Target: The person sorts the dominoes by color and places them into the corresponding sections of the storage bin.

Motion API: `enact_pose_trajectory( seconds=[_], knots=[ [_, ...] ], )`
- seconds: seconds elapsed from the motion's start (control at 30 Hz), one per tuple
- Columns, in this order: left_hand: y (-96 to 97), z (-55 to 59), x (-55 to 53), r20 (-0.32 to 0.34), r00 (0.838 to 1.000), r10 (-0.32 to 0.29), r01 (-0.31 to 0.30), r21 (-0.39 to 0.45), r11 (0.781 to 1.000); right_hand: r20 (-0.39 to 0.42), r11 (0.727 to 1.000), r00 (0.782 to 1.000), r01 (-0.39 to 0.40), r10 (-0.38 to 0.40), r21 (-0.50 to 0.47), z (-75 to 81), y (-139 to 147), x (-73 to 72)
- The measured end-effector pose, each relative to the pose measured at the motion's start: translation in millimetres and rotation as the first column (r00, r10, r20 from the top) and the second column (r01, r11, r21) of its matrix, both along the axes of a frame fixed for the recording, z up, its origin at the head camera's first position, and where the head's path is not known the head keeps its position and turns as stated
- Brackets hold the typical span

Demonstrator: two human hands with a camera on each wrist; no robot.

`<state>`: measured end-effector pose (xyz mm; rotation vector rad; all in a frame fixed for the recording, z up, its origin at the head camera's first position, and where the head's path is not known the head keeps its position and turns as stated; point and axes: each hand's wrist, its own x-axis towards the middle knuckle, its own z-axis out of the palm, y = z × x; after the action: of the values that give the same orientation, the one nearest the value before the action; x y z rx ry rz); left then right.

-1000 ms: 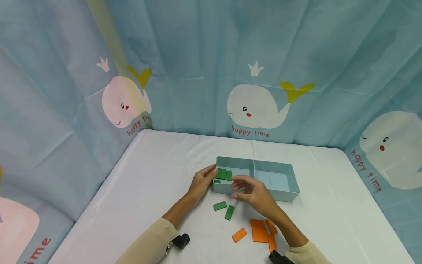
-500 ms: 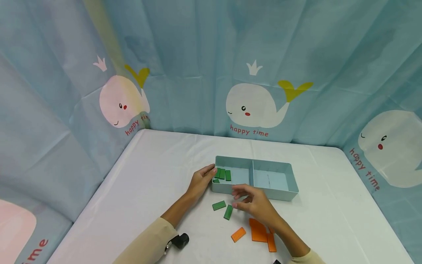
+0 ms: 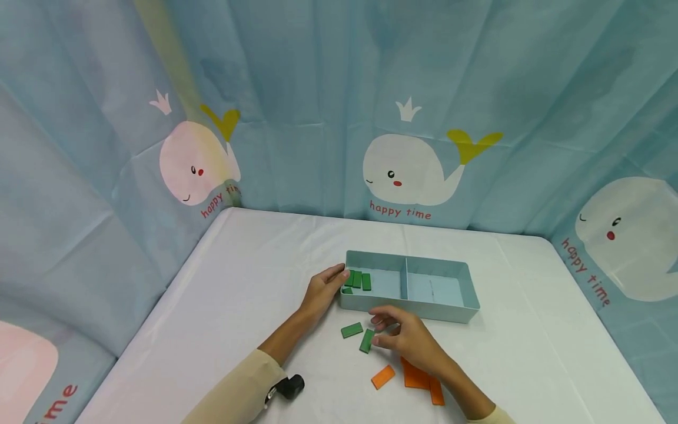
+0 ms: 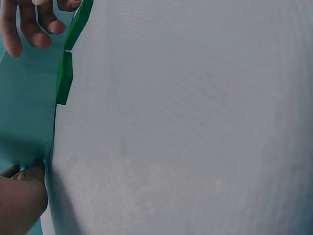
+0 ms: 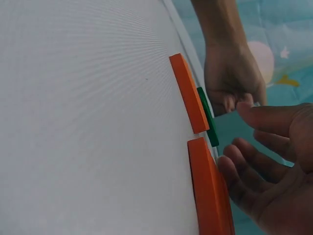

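Note:
A two-compartment blue-green box (image 3: 410, 306) stands on the white table. My left hand (image 3: 321, 292) grips its left end, thumb over the rim. Several green blocks (image 3: 358, 280) lie in the left compartment beside that thumb. My right hand (image 3: 410, 337) hovers in front of the box with fingers loosely bent and apart, nothing between them. Its thumb tip is right at the edge of a green block (image 3: 366, 341) on the table. Another green block (image 3: 352, 330) lies just left of that one. In the right wrist view, the right fingers (image 5: 254, 171) are spread.
An orange block (image 3: 383, 377) lies nearer me, and more orange blocks (image 3: 415, 377) sit partly hidden under the right forearm. A divider (image 3: 406, 278) splits the box. Behind the table (image 3: 265, 247) hangs a blue curtain (image 3: 296, 118) printed with whales.
My right hand has come down and toward me, from over the box's front wall to beside the green block on the table. The left hand keeps its hold on the box.

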<state>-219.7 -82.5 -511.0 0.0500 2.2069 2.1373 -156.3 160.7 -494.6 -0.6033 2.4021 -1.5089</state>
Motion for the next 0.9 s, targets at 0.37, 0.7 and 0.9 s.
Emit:
enact_pose_trajectory(
  seconds=[0.37, 0.7, 0.9],
  knots=[
    [-0.6, -0.4, -1.2, 0.004, 1.0, 0.008, -0.008, 0.009, 1.0, -0.022, 0.999, 1.0, 0.008, -0.008, 0.037, -2.6, -2.7, 2.3],
    [1.4, -0.7, -0.1, 0.006, 1.0, 0.009, -0.009, 0.008, 1.0, -0.023, 0.995, 1.0, 0.007, -0.005, 0.097, -3.2, -8.2, 5.2],
    [1.9, -0.1, 0.2, -0.002, 1.0, 0.014, -0.014, 0.0, 1.0, -0.04, 0.991, 0.999, -0.002, 0.008, 0.133, -4.9, -11.5, 5.0]
  ],
)
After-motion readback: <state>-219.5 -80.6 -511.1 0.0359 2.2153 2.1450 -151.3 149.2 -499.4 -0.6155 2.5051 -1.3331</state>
